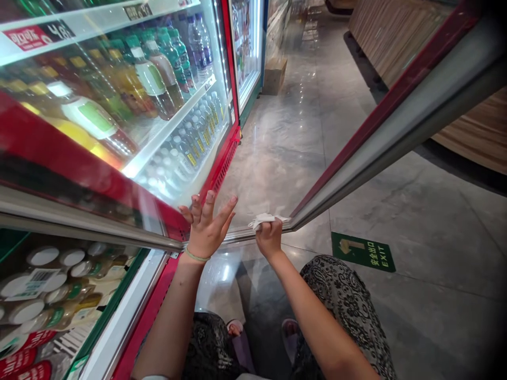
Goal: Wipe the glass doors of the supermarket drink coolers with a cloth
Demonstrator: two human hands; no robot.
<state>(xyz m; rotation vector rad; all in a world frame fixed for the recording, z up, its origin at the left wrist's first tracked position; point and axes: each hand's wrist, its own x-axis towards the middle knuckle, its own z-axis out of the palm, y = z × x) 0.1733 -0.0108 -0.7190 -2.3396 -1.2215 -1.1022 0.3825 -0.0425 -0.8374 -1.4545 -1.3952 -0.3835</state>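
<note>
The cloth point(264, 218) sits against the door frame point(356, 163)'s lower edge. To its right, a sign point(363, 252) lies on the floor point(428, 221). Left, bottles point(95, 119) stand inside the cooler point(227, 158); a box point(274, 76) sits beyond. Nearest left, jars, seemingly, lie in a case point(122, 316).

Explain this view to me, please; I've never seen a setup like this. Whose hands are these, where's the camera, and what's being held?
There is no machine here: these are a person's own bare hands. The only picture comes from a camera on their head, looking forward and down. The right hand grips a white cloth at the bottom edge of a glass door. The left hand is spread and holds nothing; whether it touches the glass I can't tell. On the left, bottles stand on lit fridge shelves, with lidded jars nearer the camera. On the floor, right of the door, is a green EXIT sign.
</note>
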